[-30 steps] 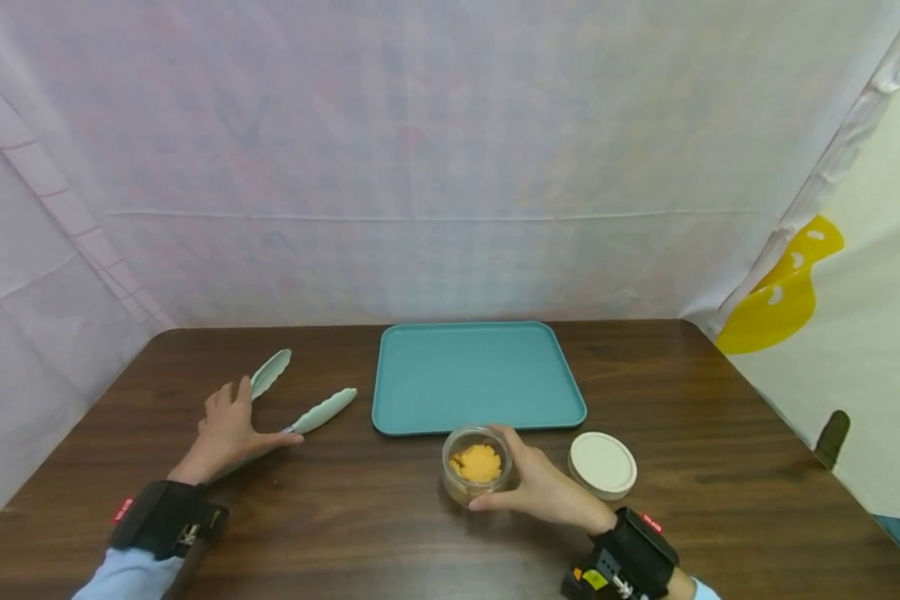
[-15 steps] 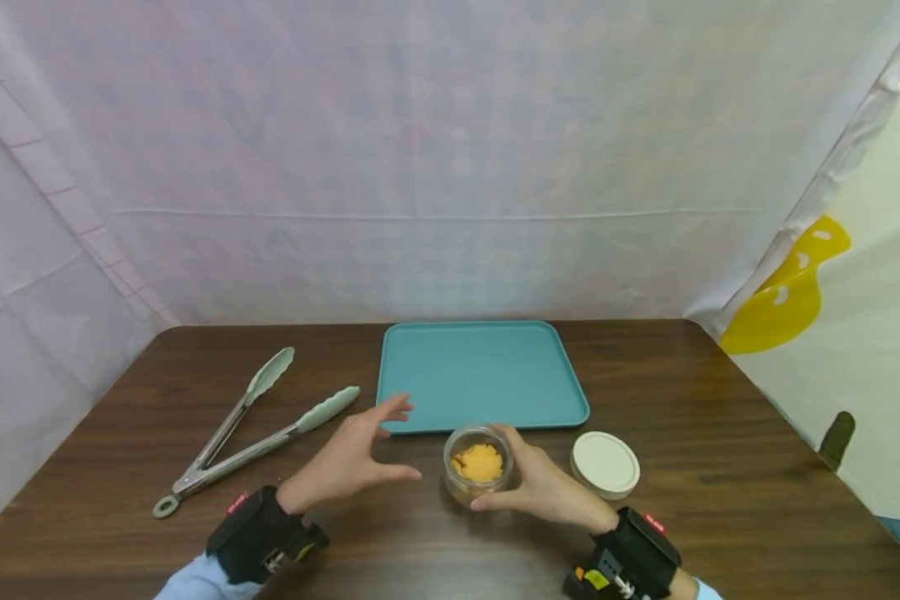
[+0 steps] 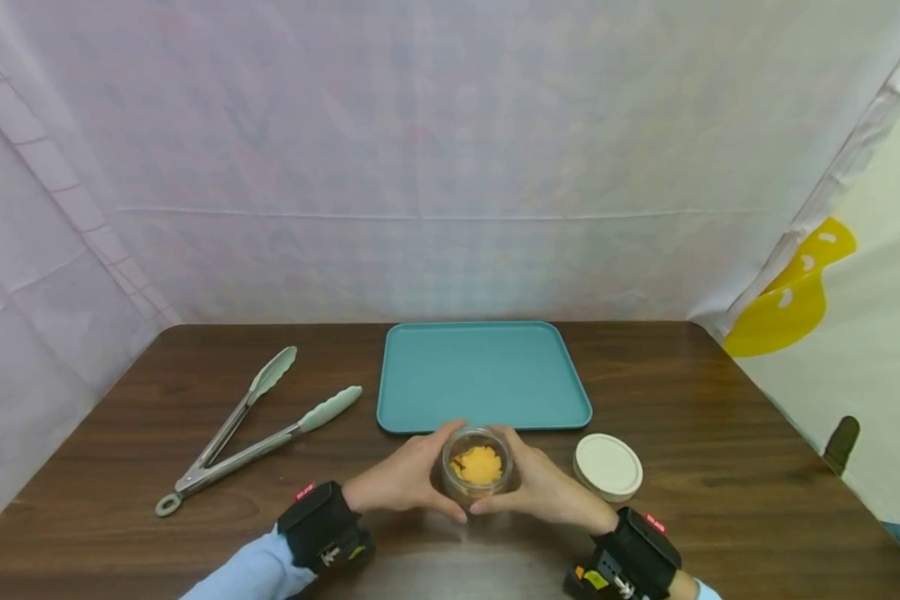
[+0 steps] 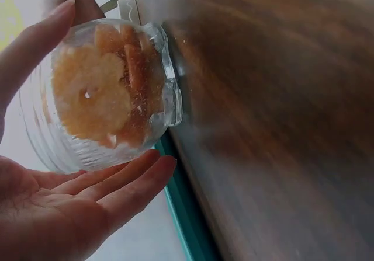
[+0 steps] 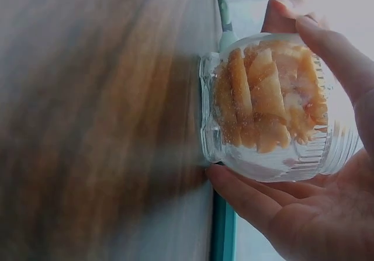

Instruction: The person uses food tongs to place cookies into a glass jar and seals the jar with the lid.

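An uncovered glass jar (image 3: 461, 492) stands upright on the table, with scalloped orange-yellow pieces (image 3: 480, 463) like biscuits inside. From the right, my right hand (image 3: 543, 490) grips it, thumb on the near side and fingers on the far side. On the opposite side my left hand (image 3: 399, 482) holds the jar between thumb and fingers too. Through the glass in the right wrist view, the biscuits (image 5: 266, 100) lie stacked in layers. The round white lid (image 3: 608, 467) rests on the table just right of my right hand.
A blue-green tray (image 3: 483, 375) lies behind the jar. Metal tongs (image 3: 251, 454) with pale green tips lie spread at the left. The dark wooden table (image 3: 690, 400) ends at a white curtain (image 3: 420, 167) along the back.
My left hand has moved right, from over the tongs to the jar's left side. The right hand keeps its grip, and the jar and lid stay in place.
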The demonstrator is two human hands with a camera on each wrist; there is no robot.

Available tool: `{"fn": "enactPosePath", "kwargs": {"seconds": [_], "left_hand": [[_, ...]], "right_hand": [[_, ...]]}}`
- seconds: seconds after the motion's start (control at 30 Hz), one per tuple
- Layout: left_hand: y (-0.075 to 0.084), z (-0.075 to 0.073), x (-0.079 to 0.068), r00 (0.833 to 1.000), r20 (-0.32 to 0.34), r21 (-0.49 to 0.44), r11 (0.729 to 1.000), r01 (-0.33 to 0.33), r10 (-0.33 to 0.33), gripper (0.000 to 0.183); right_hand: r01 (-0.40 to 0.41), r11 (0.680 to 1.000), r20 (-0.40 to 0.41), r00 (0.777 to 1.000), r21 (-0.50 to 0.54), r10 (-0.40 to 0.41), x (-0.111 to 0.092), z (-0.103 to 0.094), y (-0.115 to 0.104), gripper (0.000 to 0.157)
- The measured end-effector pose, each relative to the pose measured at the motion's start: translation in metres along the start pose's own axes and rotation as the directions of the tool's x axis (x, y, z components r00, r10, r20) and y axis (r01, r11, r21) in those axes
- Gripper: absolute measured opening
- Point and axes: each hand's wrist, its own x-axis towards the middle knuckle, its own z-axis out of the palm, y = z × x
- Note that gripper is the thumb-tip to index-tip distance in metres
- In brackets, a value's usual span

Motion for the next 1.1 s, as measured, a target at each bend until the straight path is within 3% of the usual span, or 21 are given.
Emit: {"fn": "enactPosePath", "kwargs": {"seconds": [0.27,0.4,0.5,0.63,0.77,0.93,1.1], "left_hand": [[-0.003,0.004,0.006,1.0,0.001,-0.091,0.996,-0.011,0.012,0.084],[-0.004,0.005,0.007,1.0,-0.006,-0.089,0.996,-0.01,0.01,0.08],[-0.005,0.004,0.007,1.0,-0.008,-0.086,0.996,0.003,-0.004,0.079],[-0.005,0.003,0.006,1.0,-0.011,-0.07,0.997,0.016,-0.017,0.08],[-0.005,0.002,0.006,1.0,-0.014,-0.069,0.997,0.019,-0.02,0.08],[-0.006,0.002,0.005,1.0,-0.012,-0.075,0.997,0.022,-0.023,0.08],[-0.006,0.003,0.006,1.0,-0.001,-0.077,0.997,0.031,-0.031,0.08]], "right_hand": [[-0.025,0.999,0.056,0.998,0.043,0.023,-0.003,-0.002,0.0,0.088],[-0.011,0.999,0.071,0.997,-0.038,0.014,-0.007,-0.011,0.0,0.089],[0.006,0.985,0.03,1.0,-0.17,-0.001,-0.014,-0.022,0.001,0.083],[-0.016,0.933,-0.067,0.998,-0.359,-0.009,-0.027,-0.037,0.004,0.074],[-0.113,0.867,-0.178,0.984,-0.485,0.029,-0.038,-0.046,0.009,0.07],[-0.271,0.804,-0.257,0.954,-0.529,0.152,-0.049,-0.052,0.016,0.08],[-0.322,0.787,-0.253,0.943,-0.527,0.217,-0.053,-0.054,0.024,0.084]]}}
